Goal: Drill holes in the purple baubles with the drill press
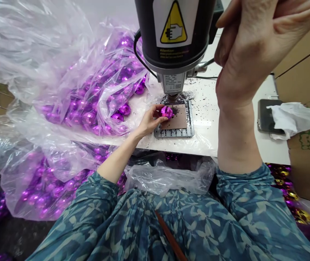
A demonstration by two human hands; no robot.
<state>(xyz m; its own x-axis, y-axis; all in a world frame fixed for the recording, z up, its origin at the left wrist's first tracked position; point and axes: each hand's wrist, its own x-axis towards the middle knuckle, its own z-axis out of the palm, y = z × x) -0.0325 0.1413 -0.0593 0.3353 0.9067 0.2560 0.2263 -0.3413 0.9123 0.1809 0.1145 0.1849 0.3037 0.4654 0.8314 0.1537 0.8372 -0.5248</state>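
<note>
Between the thumb and fingers of my left hand [151, 120] is a shiny purple faceted ball [166, 112]. It is over the left part of a brown board [178, 121], which lies on the grey slotted base [174, 133] of a drill press. The black machine head [175, 32], with a yellow warning label, stands above them, its lower end just behind the ball. My right hand [252, 47] is raised beside the machine head at the upper right, its fingers curled; what they hold, if anything, is hidden.
Clear plastic bags of purple balls [89, 105] cover the white table's left side and hang below its edge. Dark chips lie around the base. At right are a dark phone-like object [267, 117], crumpled white tissue [293, 117] and cardboard boxes [304, 159].
</note>
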